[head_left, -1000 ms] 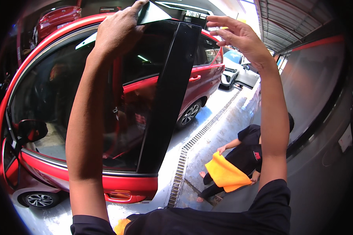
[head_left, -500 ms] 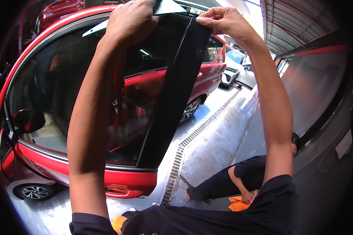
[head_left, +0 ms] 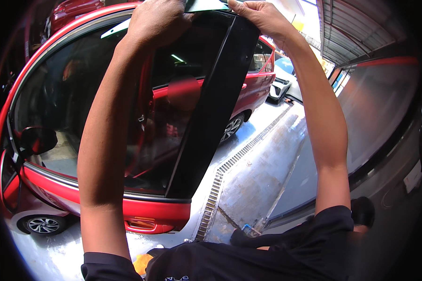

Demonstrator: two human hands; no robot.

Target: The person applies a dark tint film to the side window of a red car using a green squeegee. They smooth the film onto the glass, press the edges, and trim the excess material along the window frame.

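My left hand (head_left: 158, 21) is closed round a flat pale tool (head_left: 206, 4) at the top of a red car door (head_left: 162, 213). The tool's broad end lies by the upper edge of the dark window glass (head_left: 183, 136), and a narrow end with a hole sticks out left of my fist. My right hand (head_left: 265, 18) pinches at the upper corner of the black door pillar (head_left: 211, 107), beside the tool's tip; what lies between its fingers is too small to make out. The glass mirrors a red car.
A black side mirror (head_left: 40, 140) sits at the door's front. Behind the door stands another red car (head_left: 253, 89), with a white car (head_left: 279, 84) farther off. A drain grate (head_left: 215, 182) crosses the floor. A person in dark clothes (head_left: 361, 213) is low at my right, close behind my arm.
My right hand has shifted left along the top edge, toward the tool. My left hand keeps its grip. The person at right has moved lower and is now mostly hidden behind my shoulder.
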